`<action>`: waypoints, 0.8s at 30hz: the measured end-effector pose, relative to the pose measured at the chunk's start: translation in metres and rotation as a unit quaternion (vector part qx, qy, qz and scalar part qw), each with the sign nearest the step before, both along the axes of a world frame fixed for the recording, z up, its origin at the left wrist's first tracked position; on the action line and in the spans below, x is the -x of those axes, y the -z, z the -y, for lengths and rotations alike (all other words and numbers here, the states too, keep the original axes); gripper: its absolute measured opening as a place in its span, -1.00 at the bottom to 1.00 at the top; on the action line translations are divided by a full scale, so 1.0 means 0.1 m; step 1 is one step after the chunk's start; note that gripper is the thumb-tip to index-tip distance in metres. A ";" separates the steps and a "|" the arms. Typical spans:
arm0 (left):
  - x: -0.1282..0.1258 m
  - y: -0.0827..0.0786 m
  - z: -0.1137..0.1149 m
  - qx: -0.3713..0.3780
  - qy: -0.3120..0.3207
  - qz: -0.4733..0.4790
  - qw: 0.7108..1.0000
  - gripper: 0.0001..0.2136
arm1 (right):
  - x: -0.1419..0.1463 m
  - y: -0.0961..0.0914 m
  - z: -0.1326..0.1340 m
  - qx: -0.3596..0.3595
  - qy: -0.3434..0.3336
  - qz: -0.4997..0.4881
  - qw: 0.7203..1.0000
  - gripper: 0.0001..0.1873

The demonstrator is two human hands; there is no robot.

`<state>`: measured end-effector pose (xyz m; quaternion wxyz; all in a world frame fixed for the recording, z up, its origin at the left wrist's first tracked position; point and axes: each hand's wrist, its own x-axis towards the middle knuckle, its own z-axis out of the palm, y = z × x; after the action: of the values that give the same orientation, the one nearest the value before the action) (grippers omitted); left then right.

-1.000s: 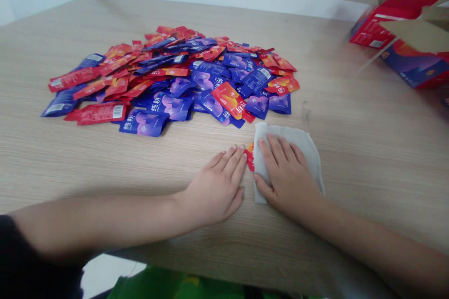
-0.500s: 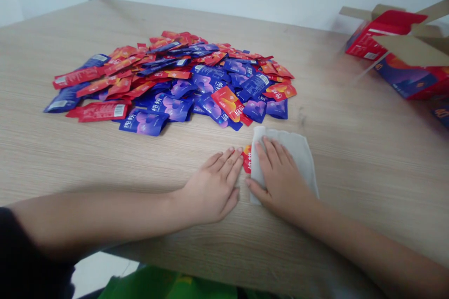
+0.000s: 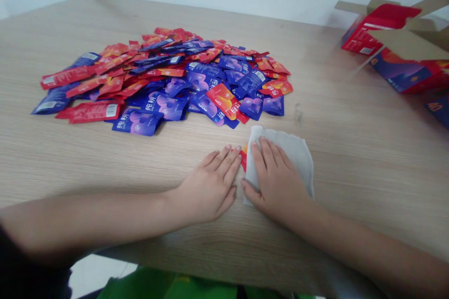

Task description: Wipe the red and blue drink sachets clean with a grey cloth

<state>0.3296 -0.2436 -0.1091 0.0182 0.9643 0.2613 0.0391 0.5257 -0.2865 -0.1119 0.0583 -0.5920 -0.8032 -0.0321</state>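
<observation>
L hand (image 3: 206, 187) flat, fingers spread, tips just beside small red foil sachet (image 3: 243, 158), mostly under soft grey cloth (image 3: 294, 159); R hand (image 3: 277, 177) spread, pressing cloth on pale wood-grain counter (image 3: 351, 173). Heap of red-and-blue foil sachets (image 3: 175, 84) ahead of hands.

Sachet pile (image 3: 164, 81) lay on counter (image 3: 351, 159), behind hands. Cloth (image 3: 291, 154) under right hand (image 3: 277, 180); lone sachet (image 3: 243, 158) beside left hand (image 3: 206, 187). Cartons (image 3: 396, 46) far right.

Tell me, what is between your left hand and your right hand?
In the head view, a red and orange sachet pokes out from under the pale cloth, between the left hand and the right hand.
</observation>
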 end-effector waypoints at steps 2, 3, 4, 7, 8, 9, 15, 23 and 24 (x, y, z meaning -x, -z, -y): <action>0.00 0.00 0.00 -0.001 -0.001 -0.004 1.000 -0.41 | 0.00 -0.01 0.03 -0.002 0.023 0.015 1.000 -0.18; 0.01 0.00 0.00 -0.001 -0.001 -0.005 1.000 -0.41 | 0.00 -0.01 0.04 -0.001 0.031 0.021 0.999 -0.18; 0.01 0.00 0.00 -0.002 0.000 -0.005 1.000 -0.41 | 0.00 -0.01 0.04 -0.001 0.037 0.025 0.999 -0.17; 0.01 0.01 0.00 -0.002 0.000 -0.004 1.000 -0.41 | -0.02 -0.01 0.05 0.003 0.027 0.021 0.999 -0.15; 0.01 0.01 0.00 -0.002 0.001 -0.004 1.000 -0.41 | -0.03 -0.02 0.04 0.007 0.014 0.016 1.000 -0.13; 0.01 0.01 0.00 -0.001 0.001 -0.003 1.000 -0.41 | -0.04 -0.03 0.04 0.014 -0.001 0.011 1.000 -0.10; 0.01 0.00 0.00 0.004 -0.001 -0.008 1.000 -0.40 | -0.06 -0.16 0.08 0.068 -0.028 0.018 0.997 -0.08; 0.01 0.00 -0.01 0.016 -0.002 0.001 1.000 -0.41 | -0.28 -0.30 0.44 0.016 -0.024 0.089 0.996 0.11; 0.01 0.00 -0.01 0.018 -0.003 0.002 1.000 -0.41 | -0.31 -0.30 0.47 0.027 -0.034 0.103 0.994 0.10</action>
<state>0.3288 -0.2429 -0.1093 0.0359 0.9630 0.2646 0.0368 0.5572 -0.3334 -0.0823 -0.0393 -0.5590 -0.8253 -0.0694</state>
